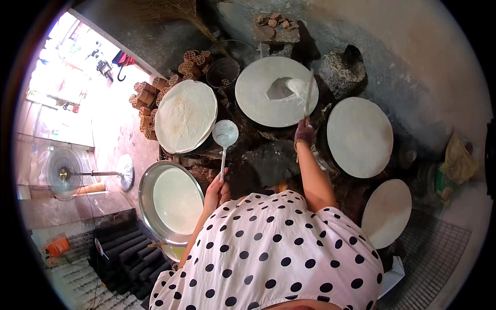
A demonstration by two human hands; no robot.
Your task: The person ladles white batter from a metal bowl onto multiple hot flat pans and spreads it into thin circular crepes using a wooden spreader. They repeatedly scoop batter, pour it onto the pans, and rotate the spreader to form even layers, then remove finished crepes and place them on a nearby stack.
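My left hand grips the handle of a metal ladle, its bowl coated with whitish liquid. On my right hand is a purple-brown glove, closed around a thin stick-like tool that reaches over the far round griddle. White batter lies on that griddle beside a darker grey patch; how the two join is blurred. To the left, a pale flatbread-like sheet covers another round top. A steel basin of white batter stands nearest my left forearm.
Two more round pale tops stand at right. Perforated clay-coloured briquettes are piled behind the left sheet, near a dark basket. Black briquettes lie at lower left, below a standing fan. A stone-like block sits far right.
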